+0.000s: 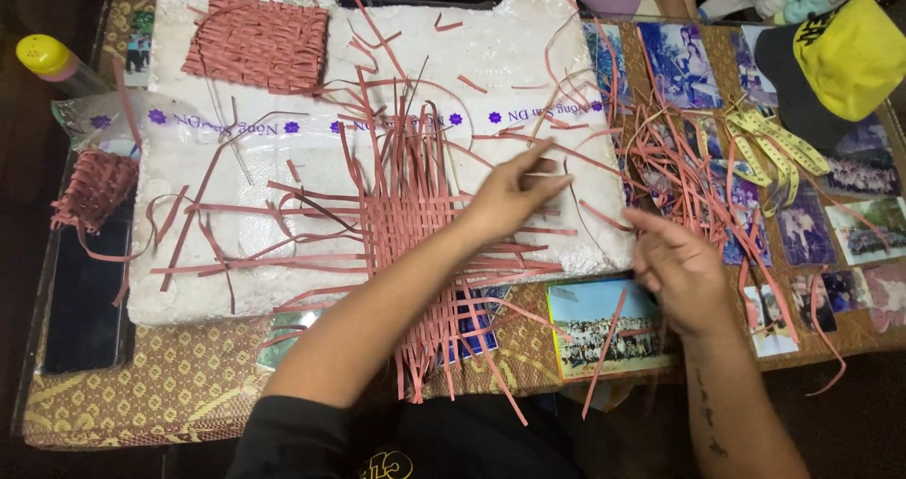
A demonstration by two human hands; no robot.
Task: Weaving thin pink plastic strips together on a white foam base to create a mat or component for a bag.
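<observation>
Scanning from the left edge, I see a yellow-capped bottle [47, 59] lying beside the table, and below it a small woven red piece [94, 188] sitting just off the white foam board [189, 281]. A finished woven square [260, 43] lies on the board's upper left corner. Near the board's middle sits the half-woven mat [411, 219] of red strips, its loose ends fanning out above, below and to both sides. My left hand [514, 196] rests over the mat's right edge, fingers stretched long and close together, pinching nothing that I can make out, with loose strips lying right under the fingertips. My right hand [675, 267] hovers just off the board's right edge, loosely curled with the index finger pointing left, empty as far as I can tell. Beyond it a pile of loose red strips [675, 163] lies over photographs [604, 328] under the table glass, then yellow measuring tape [774, 149] and a yellow cap [849, 54].
</observation>
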